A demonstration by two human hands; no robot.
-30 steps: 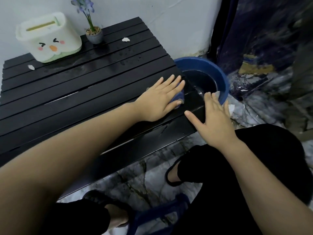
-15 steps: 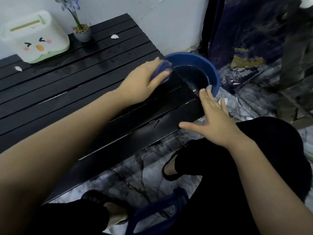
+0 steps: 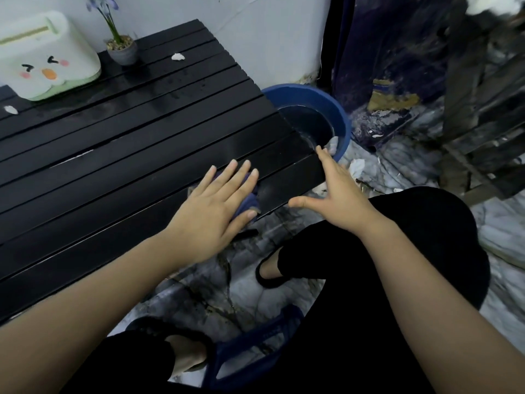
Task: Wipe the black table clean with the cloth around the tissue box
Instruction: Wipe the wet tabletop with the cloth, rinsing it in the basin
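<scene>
The blue cloth [image 3: 250, 199] was pressed flat against the black table [image 3: 136, 143] at its near edge, well away from the tissue box [image 3: 47, 59], by the left hand [image 3: 211, 211] with fingers spread wide. The right hand [image 3: 338, 194], fingers splayed and empty, was laid on the table's near corner beside the blue basin [image 3: 339, 115].

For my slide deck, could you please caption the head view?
Left hand presses a blue cloth on the black table corner; right hand braces its edge.

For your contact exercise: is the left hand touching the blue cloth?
Touching. The head view shows the left hand pressed flat on the blue cloth at the table edge.
</scene>
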